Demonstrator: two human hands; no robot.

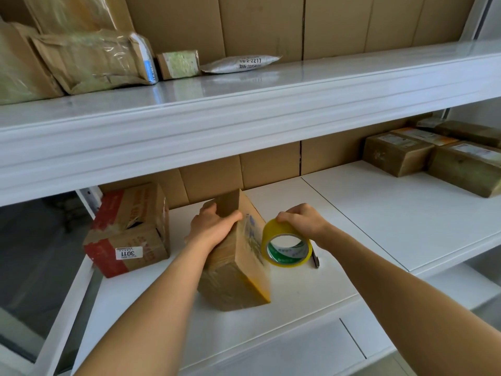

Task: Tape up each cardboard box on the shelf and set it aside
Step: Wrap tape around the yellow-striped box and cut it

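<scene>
Your left hand (pixel 214 229) grips the far top corner of the cardboard box (pixel 238 256), which stands tilted on edge on the lower shelf (pixel 352 213). Your right hand (pixel 303 221) holds the yellow tape roll (pixel 287 246) from above, touching the box's right face. The box looks light and fairly stiff, though its already taped faces are likely slick, so hold it at corners and edges, as you do now. One tape roll is in view, with one dark pen-like object (pixel 315 260) just right of it. One red-striped box (pixel 130 232) sits left of the held box; four parcels (pixel 433 153) lie well apart to its far right.
</scene>
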